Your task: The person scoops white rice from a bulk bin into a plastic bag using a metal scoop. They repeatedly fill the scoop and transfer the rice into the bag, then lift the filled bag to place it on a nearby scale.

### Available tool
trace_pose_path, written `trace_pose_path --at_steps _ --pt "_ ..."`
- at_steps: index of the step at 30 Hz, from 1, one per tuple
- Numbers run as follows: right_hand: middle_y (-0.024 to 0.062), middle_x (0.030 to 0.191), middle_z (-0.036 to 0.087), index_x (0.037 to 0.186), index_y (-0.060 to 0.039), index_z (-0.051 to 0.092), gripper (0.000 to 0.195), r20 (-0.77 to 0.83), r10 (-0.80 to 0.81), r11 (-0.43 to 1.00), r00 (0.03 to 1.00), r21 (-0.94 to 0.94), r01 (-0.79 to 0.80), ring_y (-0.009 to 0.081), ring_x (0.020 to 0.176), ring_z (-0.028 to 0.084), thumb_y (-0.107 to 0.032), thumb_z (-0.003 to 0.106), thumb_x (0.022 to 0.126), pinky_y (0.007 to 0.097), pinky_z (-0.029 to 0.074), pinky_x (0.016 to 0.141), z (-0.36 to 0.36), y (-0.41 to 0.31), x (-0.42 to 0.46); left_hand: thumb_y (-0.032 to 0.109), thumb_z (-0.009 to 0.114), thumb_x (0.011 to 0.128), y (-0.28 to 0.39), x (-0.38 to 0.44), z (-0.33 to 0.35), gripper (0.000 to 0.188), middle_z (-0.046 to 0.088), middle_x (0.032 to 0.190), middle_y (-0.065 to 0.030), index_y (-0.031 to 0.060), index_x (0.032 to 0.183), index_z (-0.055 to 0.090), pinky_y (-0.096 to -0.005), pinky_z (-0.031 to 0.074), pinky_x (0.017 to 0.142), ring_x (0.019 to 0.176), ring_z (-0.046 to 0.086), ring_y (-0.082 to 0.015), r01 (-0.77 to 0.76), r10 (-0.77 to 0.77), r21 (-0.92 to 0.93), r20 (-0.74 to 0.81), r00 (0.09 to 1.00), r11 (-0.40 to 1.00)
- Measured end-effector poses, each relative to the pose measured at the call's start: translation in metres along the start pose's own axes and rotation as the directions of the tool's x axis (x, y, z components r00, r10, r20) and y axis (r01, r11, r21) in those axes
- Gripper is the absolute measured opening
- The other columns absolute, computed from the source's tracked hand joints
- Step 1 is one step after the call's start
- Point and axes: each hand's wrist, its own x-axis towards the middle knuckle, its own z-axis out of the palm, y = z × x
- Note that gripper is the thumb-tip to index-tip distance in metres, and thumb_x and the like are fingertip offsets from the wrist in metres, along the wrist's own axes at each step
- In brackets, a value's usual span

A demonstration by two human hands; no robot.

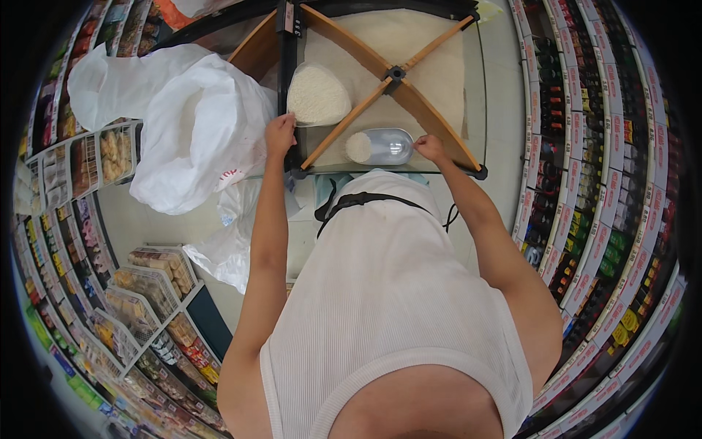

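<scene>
My right hand point(430, 148) grips the end of a clear plastic scoop point(392, 146), which holds white rice point(359, 147) in its left part. The scoop lies level over the near section of a clear-walled bin with crossed wooden dividers point(433, 118). My left hand point(281, 131) is closed on the edge of a clear plastic bag of rice point(318, 94), at the bin's dark left frame. That bag rests in the left section, left of the dividers. Loose rice point(384, 33) fills the far section.
Large white plastic sacks point(203, 126) bulge left of the bin, with a crumpled clear bag point(236, 236) below them. Shelves of bottles and packets point(587, 164) run along the right. Wire baskets of packaged food point(159, 269) stand at the left.
</scene>
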Motion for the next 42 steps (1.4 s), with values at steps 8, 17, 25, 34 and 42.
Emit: trace_pose_path --at_steps 8,17,25,34,42 --pt "0.011 0.078 0.069 0.086 -0.0034 0.072 0.016 -0.18 -0.07 0.989 0.981 0.119 0.092 0.0193 0.071 0.065 -0.018 0.07 0.079 0.0319 0.051 0.068 -0.039 -0.032 -0.052 0.031 0.052 0.094 0.001 -0.002 0.0 0.038 0.044 0.051 0.0008 0.0039 0.068 0.055 -0.0258 0.038 0.038 0.036 0.045 -0.0109 0.02 -0.02 -0.022 0.005 1.0 1.0" --pt "0.012 0.077 0.069 0.085 -0.0022 0.07 0.016 -0.202 -0.104 0.95 0.974 0.269 0.157 0.0178 0.067 0.064 -0.016 0.071 0.077 0.0295 0.05 0.065 -0.109 -0.054 -0.076 0.029 0.053 0.093 0.01 -0.003 -0.007 0.036 0.041 0.05 0.0028 0.0071 0.065 0.052 -0.0234 0.033 0.035 0.035 0.042 -0.0084 0.09 -0.081 -0.109 0.086 0.993 0.99" --pt "0.0111 0.077 0.069 0.082 -0.0074 0.072 0.025 -0.309 -0.213 0.972 0.927 -0.164 0.169 0.0295 0.072 0.065 -0.031 0.068 0.076 0.0366 0.05 0.066 -0.198 -0.176 -0.101 0.029 0.055 0.092 0.011 0.0 -0.02 0.035 0.043 0.048 0.0018 0.0069 0.065 0.054 -0.0241 0.033 0.034 0.034 0.043 -0.0107 0.139 -0.1 -0.169 0.224 0.969 0.976" --pt "0.0113 0.075 0.068 0.077 -0.0119 0.073 0.025 -0.197 -0.454 0.733 0.869 -0.637 0.238 0.0293 0.073 0.066 -0.037 0.068 0.076 0.0399 0.051 0.065 -0.228 -0.32 -0.097 0.03 0.056 0.092 0.008 -0.002 -0.014 0.037 0.044 0.048 0.0012 0.0057 0.065 0.055 -0.0238 0.033 0.034 0.034 0.045 -0.0108 0.11 -0.076 -0.222 0.157 0.985 0.969" --pt "0.0108 0.075 0.068 0.079 -0.0105 0.073 0.029 -0.205 -0.349 0.795 0.914 -0.581 0.174 0.0298 0.074 0.066 -0.039 0.068 0.077 0.0404 0.051 0.064 -0.248 -0.27 -0.111 0.029 0.055 0.092 0.007 -0.006 -0.012 0.037 0.043 0.048 0.0014 0.0054 0.063 0.053 -0.0244 0.034 0.035 0.035 0.046 -0.0097 0.068 -0.058 -0.174 0.066 0.996 0.982"
